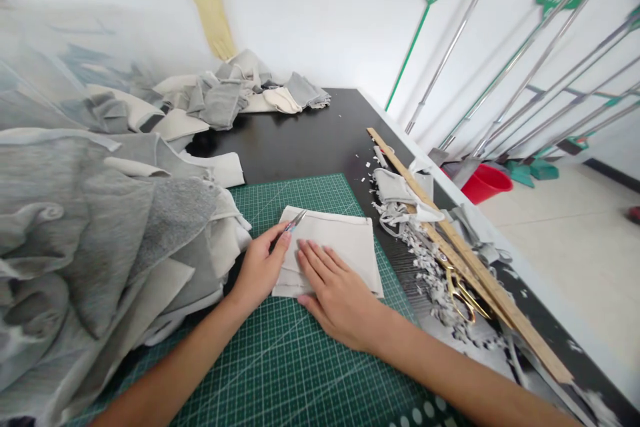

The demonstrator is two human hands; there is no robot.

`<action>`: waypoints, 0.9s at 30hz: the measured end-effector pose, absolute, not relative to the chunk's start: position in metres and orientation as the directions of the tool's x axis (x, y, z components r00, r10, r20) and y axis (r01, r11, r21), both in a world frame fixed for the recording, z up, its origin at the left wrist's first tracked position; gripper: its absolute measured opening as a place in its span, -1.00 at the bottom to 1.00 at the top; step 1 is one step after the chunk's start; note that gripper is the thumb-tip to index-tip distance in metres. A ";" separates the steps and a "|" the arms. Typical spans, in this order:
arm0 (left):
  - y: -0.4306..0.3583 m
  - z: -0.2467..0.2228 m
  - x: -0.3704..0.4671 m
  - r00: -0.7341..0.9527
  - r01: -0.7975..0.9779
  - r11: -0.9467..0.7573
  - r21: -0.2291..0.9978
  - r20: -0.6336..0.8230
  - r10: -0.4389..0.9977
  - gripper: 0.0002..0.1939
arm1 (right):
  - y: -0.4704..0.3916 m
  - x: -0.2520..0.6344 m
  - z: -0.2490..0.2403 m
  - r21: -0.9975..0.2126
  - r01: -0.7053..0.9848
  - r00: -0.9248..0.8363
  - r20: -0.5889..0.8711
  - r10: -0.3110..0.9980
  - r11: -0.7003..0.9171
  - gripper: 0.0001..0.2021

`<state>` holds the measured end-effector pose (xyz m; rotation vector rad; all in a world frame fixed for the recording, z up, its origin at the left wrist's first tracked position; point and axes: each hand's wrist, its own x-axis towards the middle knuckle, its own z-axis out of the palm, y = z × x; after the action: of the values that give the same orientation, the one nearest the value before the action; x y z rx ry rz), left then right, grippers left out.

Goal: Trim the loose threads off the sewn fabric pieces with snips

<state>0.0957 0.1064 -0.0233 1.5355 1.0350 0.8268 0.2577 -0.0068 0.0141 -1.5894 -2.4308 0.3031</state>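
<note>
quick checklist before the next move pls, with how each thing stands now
1. Pointed tool in the left hand: ok, tip over the cloth.
2. Tool's tips closed: cannot tell, too small.
3. Right hand flat on the cloth: ok.
4. Cloth resting on the green mat: ok.
5. Gold-handled scissors apart from both hands: ok, off to the right.
6. Table's right side free of scraps: not ok, littered.

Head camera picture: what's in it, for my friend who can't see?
The right hand lies flat on folded pale cloth on a green mat; the left hand holds a pointed tool. Grey fabric is piled left; gold scissors and scraps lie right.
</note>
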 end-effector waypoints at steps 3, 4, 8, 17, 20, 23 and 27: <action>0.106 -0.025 0.094 0.367 0.191 -0.086 0.978 0.010 0.930 -0.53 | -0.041 0.256 0.009 -0.292 0.869 -0.399 0.067 0.915 0.400 -0.38; 0.107 -0.026 0.094 0.362 0.189 -0.091 0.978 0.017 0.932 -0.54 | -0.055 0.259 0.010 -0.298 0.856 -0.422 0.068 0.904 0.422 -0.41; 0.104 -0.022 0.095 0.337 0.160 -0.126 0.979 0.065 0.939 -0.55 | -0.091 0.272 0.022 -0.320 0.745 -0.538 0.229 0.811 0.585 -0.56; 0.098 0.016 0.110 0.438 0.095 -0.236 0.967 0.173 0.882 -0.53 | -0.058 0.265 0.019 -0.384 0.730 -0.419 0.404 0.813 0.566 -0.55; 0.102 0.020 0.116 0.480 0.100 -0.235 0.967 0.160 0.863 -0.54 | -0.050 0.268 0.007 -0.353 0.845 -0.322 0.265 0.909 0.403 -0.45; 0.104 0.019 0.116 0.501 0.127 -0.233 0.964 0.141 0.854 -0.56 | -0.050 0.267 0.003 -0.390 0.806 -0.408 0.179 0.895 0.445 -0.46; 0.108 0.012 0.108 0.469 0.162 -0.215 0.963 0.116 0.875 -0.56 | -0.058 0.261 0.009 -0.406 0.393 -0.677 0.479 0.558 0.825 -0.73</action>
<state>0.1081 0.1076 0.0121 1.6761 0.9027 0.8566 0.2613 -0.0582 0.0085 -0.6958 -2.3994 0.3602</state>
